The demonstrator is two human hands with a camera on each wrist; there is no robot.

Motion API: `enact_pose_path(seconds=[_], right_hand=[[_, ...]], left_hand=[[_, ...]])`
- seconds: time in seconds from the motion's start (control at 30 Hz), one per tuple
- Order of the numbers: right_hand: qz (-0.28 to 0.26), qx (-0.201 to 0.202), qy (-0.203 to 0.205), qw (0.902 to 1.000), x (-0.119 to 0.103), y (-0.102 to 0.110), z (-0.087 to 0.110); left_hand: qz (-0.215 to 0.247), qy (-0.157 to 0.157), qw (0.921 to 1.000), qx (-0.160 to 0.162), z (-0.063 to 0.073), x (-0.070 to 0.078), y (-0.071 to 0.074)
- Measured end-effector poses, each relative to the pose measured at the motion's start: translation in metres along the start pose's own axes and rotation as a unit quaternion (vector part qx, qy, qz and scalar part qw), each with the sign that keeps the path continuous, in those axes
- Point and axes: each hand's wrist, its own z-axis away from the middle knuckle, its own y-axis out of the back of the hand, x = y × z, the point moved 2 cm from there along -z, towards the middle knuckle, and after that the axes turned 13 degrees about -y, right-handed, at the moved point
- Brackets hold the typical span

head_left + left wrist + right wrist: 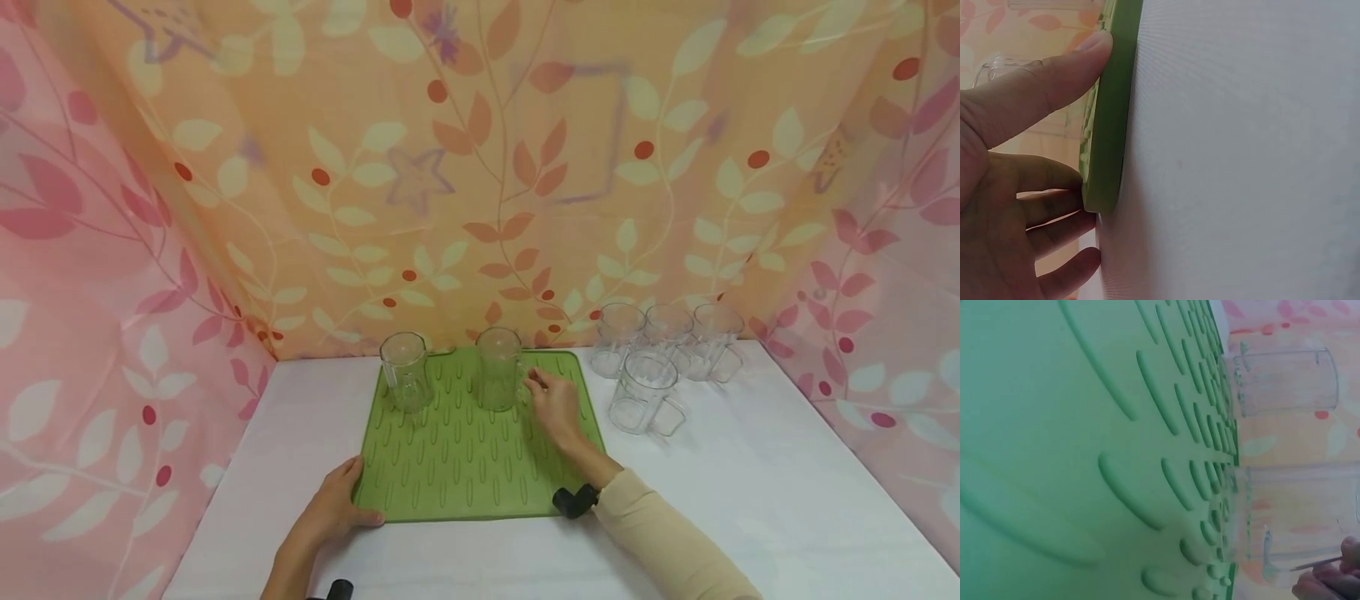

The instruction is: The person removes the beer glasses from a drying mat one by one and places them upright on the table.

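A green ridged rubber mat [465,467] lies on the table, with two clear glass mugs on it. My right hand [557,407] pinches the handle of the glass mug [498,371] near the mat's back middle; in the right wrist view its fingertips [1350,550] meet this thin handle. The other glass mug [406,375] stands to the left, at the mat's back left. At the front left corner, my left hand [330,504] rests against the mat. Its thumb [1088,56] presses the front edge, while the fingers [1054,203] lie around the corner.
Several more clear glass mugs stand right of the mat: a nearer one [643,396] and a row behind it, including a mug [712,346] at the right end. White cloth [780,492] covers the table. Patterned curtains [480,208] hang behind and along both sides.
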Motion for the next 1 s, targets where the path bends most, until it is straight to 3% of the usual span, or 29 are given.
enact_pose_path(seconds=[0.17,0.4,1.0], right_hand=[[0.007,-0.03,0.015,0.9994,-0.001,0.006,-0.001],[0.001,-0.063,0.005,0.998,-0.004,0.018,0.004],[-0.006,-0.092,0.031,0.9953,-0.022,0.059,0.011]], left_hand=[[0.0,0.0,1.0,0.001,0.0,0.001,0.002],[0.0,0.005,1.0,0.0,0.0,0.002,0.002],[-0.001,-0.002,1.0,0.002,0.0,0.001,0.001]])
